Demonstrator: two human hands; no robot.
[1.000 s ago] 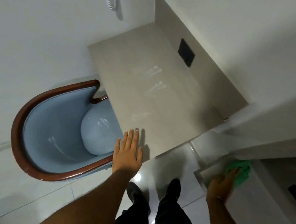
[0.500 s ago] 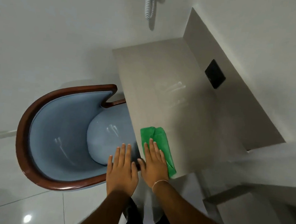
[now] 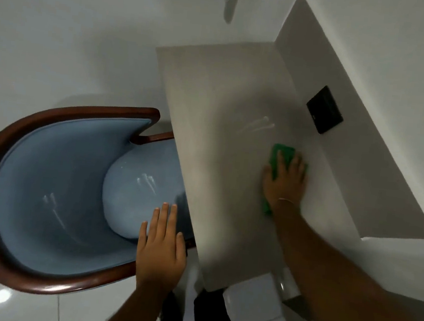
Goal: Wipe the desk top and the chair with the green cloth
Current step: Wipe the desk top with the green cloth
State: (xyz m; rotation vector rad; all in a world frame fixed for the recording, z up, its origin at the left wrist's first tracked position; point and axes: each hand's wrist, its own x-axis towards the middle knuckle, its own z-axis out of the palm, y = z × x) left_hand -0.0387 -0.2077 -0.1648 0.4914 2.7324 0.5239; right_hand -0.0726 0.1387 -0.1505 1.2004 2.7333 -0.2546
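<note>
Since half a second ago the right hand (image 3: 286,180) has slid the green cloth (image 3: 281,154) from the desk top's (image 3: 221,135) near edge toward the back wall, palm flat, fingers spread, while the left hand (image 3: 161,249) hovers open, holding nothing, over the chair (image 3: 53,190).

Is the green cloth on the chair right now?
No, the right hand presses the cloth flat on the desk.

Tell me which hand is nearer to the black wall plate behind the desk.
The right hand. It presses the green cloth flat on the desk top, just below the black wall plate. The left hand hovers over the chair, much farther away.
</note>
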